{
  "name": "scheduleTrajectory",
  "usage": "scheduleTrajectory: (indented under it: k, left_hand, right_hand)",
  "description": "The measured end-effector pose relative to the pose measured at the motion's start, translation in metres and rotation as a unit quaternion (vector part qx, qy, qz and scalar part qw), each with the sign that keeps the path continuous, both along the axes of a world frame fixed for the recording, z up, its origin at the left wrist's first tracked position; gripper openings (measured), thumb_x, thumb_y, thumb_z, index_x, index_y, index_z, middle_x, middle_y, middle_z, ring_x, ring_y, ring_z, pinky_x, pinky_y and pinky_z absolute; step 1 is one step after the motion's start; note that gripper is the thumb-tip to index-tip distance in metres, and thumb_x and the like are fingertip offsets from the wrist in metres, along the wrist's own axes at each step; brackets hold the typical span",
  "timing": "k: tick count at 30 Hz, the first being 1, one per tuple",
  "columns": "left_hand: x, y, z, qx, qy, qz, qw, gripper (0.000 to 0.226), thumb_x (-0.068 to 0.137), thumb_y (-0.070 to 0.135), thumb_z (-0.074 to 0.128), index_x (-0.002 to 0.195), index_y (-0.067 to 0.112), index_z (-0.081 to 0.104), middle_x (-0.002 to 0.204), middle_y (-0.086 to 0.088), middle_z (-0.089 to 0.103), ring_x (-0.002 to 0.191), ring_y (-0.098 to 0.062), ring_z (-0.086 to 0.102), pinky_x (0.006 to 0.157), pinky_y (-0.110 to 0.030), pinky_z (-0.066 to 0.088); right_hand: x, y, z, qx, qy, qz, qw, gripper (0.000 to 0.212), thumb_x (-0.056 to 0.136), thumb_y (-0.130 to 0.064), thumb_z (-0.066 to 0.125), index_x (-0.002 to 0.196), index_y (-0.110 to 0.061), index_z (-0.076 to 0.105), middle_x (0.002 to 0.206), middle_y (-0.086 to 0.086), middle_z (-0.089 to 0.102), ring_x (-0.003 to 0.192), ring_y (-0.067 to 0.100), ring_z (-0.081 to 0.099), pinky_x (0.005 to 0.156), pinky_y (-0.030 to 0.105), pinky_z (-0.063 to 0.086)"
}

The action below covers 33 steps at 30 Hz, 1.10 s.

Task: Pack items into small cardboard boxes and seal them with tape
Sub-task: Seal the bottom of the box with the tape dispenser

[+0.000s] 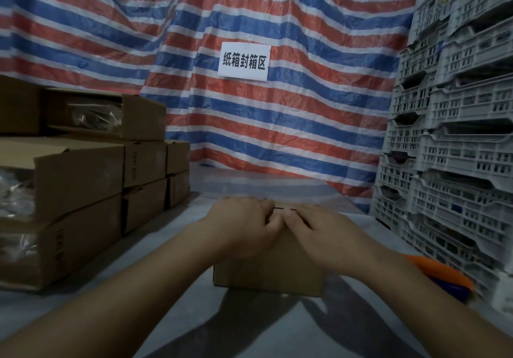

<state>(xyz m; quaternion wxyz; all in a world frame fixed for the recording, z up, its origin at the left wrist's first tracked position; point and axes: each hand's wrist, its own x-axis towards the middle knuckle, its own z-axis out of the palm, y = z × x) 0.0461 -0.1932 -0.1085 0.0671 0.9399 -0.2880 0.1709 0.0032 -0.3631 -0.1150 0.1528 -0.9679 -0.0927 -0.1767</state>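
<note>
Small cardboard box point(268, 271) at centre, toward 6 o'clock of the grey tabletop point(249, 327), flaps folded shut with a dark seam slit showing between them on top. Left hand point(244, 225) flat on the box top from 9 o'clock, fingers fairly straight and pressing the left flap down, fingertips at the seam. Right hand point(319, 235) flat on the top from 3 o'clock, fingers straight, pressing the right flap, thumb tip touching the left hand's fingers at the middle. Both forearms reaching in from 6 o'clock, shadows on the tabletop below. At 9 o'clock, stacked cardboard boxes point(83, 180), some open-ended with clear plastic-wrapped contents point(94, 118) showing inside. At 3 o'clock, a wall of stacked grey plastic crates point(458, 141). At 4 o'clock, just beside the right forearm, an orange and blue object point(444, 277), partly hidden, kind unclear. At 12 o'clock, red, white and blue striped tarp point(305, 124) with a white paper sign point(243, 61) bearing black characters.
</note>
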Motion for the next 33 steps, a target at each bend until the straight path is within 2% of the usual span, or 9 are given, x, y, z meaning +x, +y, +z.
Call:
scheduleTrajectory:
  k: [4,8,11,15,17,21,24,27,33]
  left_hand:
    - [0.003,0.005,0.001,-0.001,0.019,-0.004,1.000,0.059,0.100,0.060,0.022,0.146,0.030,0.044,0.149,0.003,0.048,0.134,-0.018,0.045,0.109,-0.041,0.035]
    - [0.003,0.004,-0.001,-0.017,0.014,0.008,1.000,0.058,0.098,0.063,0.022,0.145,0.035,0.043,0.148,0.006,0.048,0.132,-0.019,0.046,0.108,-0.043,0.034]
    - [0.004,0.004,-0.004,-0.049,0.010,0.017,0.999,0.056,0.097,0.065,0.026,0.136,0.036,0.052,0.136,0.006,0.058,0.120,-0.017,0.055,0.094,-0.036,0.043]
    - [0.004,0.008,-0.003,-0.161,0.070,-0.003,0.984,0.063,0.083,0.078,0.040,0.111,0.030,0.070,0.100,0.006,0.072,0.089,-0.010,0.064,0.083,-0.036,0.056]
    - [0.001,0.010,-0.002,-0.194,0.081,-0.009,0.978,0.071,0.073,0.082,0.043,0.106,0.026,0.072,0.096,0.002,0.073,0.086,-0.012,0.066,0.083,-0.041,0.057]
    - [0.004,0.017,-0.006,-0.296,0.095,-0.019,0.950,0.042,0.081,0.065,0.061,0.102,0.031,0.073,0.096,0.014,0.071,0.085,-0.001,0.063,0.076,-0.028,0.056]
    - [0.009,0.025,-0.021,-0.462,0.088,-0.023,0.882,0.028,0.087,0.043,0.069,0.113,0.034,0.069,0.130,0.020,0.059,0.104,0.001,0.054,0.090,-0.027,0.046]
    - [0.008,0.027,-0.038,-0.565,0.080,-0.017,0.821,0.042,0.090,0.032,0.068,0.131,0.036,0.059,0.141,0.014,0.052,0.118,-0.004,0.048,0.102,-0.033,0.041]
    - [0.006,0.018,-0.049,-0.581,0.119,0.056,0.803,0.059,0.095,0.052,0.054,0.148,0.032,0.040,0.149,0.001,0.044,0.133,-0.020,0.042,0.106,-0.039,0.036]
  right_hand:
    - [0.003,-0.002,-0.005,-0.027,-0.023,-0.018,0.999,0.054,0.102,-0.059,0.026,0.137,-0.031,0.056,0.143,-0.005,0.056,0.127,0.011,0.049,0.109,0.032,0.037]
    - [0.004,-0.001,-0.008,-0.010,-0.054,-0.036,0.998,0.043,0.100,-0.059,0.031,0.108,-0.029,0.061,0.121,-0.001,0.065,0.094,0.008,0.050,0.083,0.028,0.037]
    - [0.006,-0.001,-0.011,0.019,-0.070,-0.036,0.997,0.044,0.101,-0.056,0.035,0.110,-0.025,0.064,0.114,-0.002,0.065,0.093,0.008,0.052,0.080,0.027,0.037]
    - [0.009,0.000,-0.017,0.065,-0.087,-0.043,0.993,0.036,0.105,-0.045,0.039,0.120,-0.023,0.064,0.119,-0.003,0.065,0.101,0.009,0.055,0.086,0.024,0.039]
    - [0.008,0.002,-0.021,0.105,-0.112,-0.043,0.987,0.032,0.106,-0.040,0.042,0.117,-0.023,0.067,0.114,-0.004,0.067,0.096,0.005,0.055,0.082,0.019,0.038]
    - [0.004,0.004,-0.025,0.239,-0.184,-0.056,0.952,0.022,0.100,-0.029,0.059,0.102,-0.014,0.074,0.100,0.003,0.073,0.073,-0.007,0.052,0.066,0.005,0.039]
    - [0.004,0.002,-0.027,0.316,-0.168,-0.079,0.930,0.039,0.097,-0.030,0.064,0.130,-0.010,0.065,0.127,0.002,0.066,0.096,-0.004,0.052,0.091,0.011,0.038]
    - [0.002,0.003,-0.030,0.322,-0.154,-0.086,0.930,0.050,0.098,-0.033,0.062,0.143,-0.013,0.054,0.140,0.002,0.058,0.112,0.005,0.046,0.100,0.023,0.036]
    - [0.004,0.004,-0.038,0.352,-0.135,-0.094,0.922,0.057,0.100,-0.044,0.055,0.150,-0.018,0.045,0.149,0.000,0.050,0.131,0.013,0.046,0.100,0.023,0.033]
